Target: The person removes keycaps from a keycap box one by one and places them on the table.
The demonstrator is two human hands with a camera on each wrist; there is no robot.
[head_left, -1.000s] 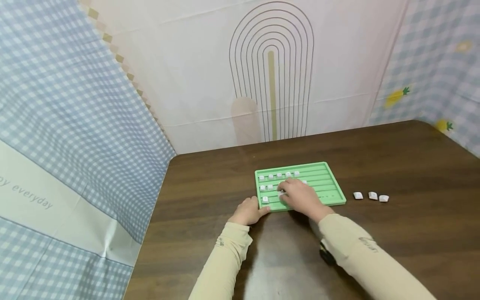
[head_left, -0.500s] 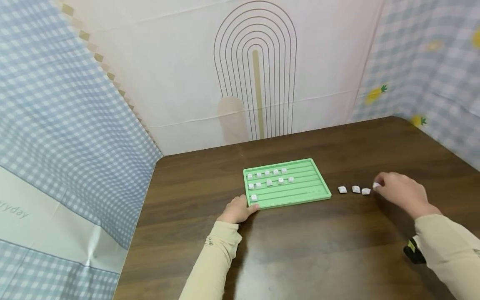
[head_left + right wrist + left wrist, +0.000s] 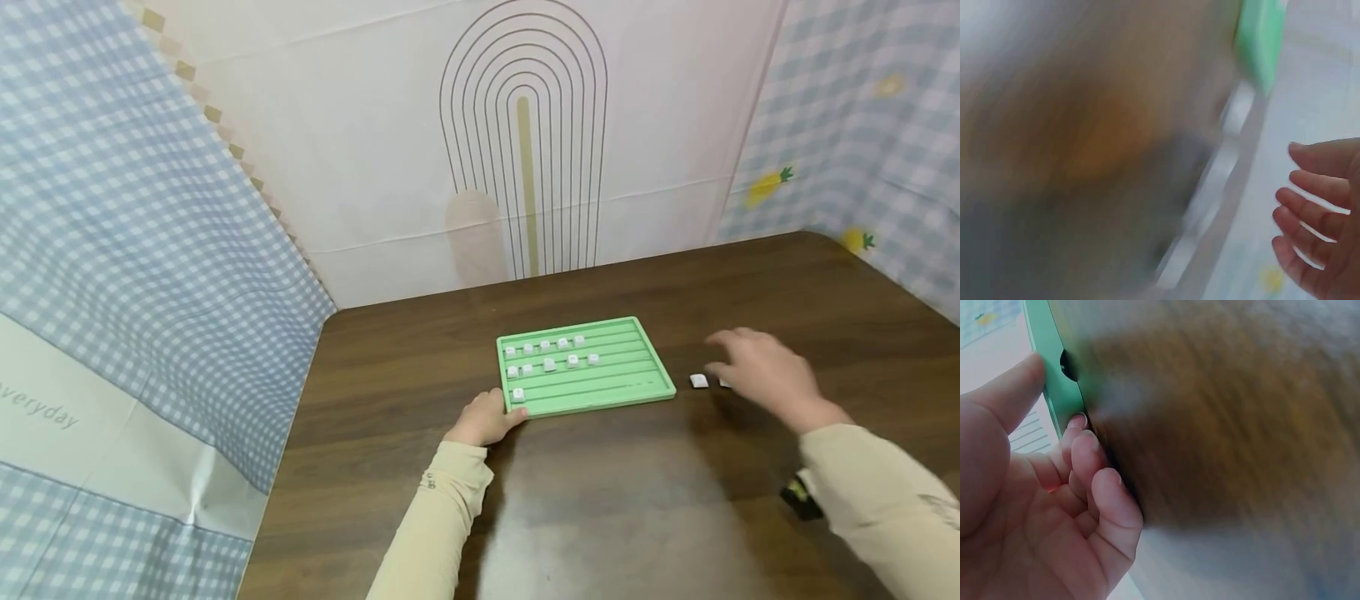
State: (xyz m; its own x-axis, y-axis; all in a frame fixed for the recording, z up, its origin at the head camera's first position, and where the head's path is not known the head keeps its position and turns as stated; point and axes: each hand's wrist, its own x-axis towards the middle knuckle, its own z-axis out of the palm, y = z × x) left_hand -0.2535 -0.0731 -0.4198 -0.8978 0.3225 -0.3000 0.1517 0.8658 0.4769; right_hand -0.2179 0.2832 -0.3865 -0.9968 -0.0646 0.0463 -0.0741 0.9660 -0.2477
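Note:
A green grooved tray [image 3: 633, 371] lies on the dark wooden table [image 3: 615, 500], with several white keycaps [image 3: 549, 364] in its left rows. My left hand [image 3: 508, 415] pinches the tray's near left corner; the left wrist view shows the thumb on the tray rim [image 3: 1054, 394] and the fingers [image 3: 1082, 447] curled against its edge. My right hand [image 3: 714, 355] hovers to the right of the tray, fingers spread and holding nothing, above the loose white keycaps [image 3: 698, 381]. It hides some of them. The right wrist view is blurred and shows straight fingers [image 3: 1316, 187].
Patterned cloth walls [image 3: 150, 208] close off the table on the left, at the back and on the right. The table's left edge [image 3: 288, 442] runs close to my left arm. Bare wood lies in front of the tray.
My right hand left the tray, swung right to the loose keycaps, and now hovers over them with spread fingers. My left hand stayed on the tray corner.

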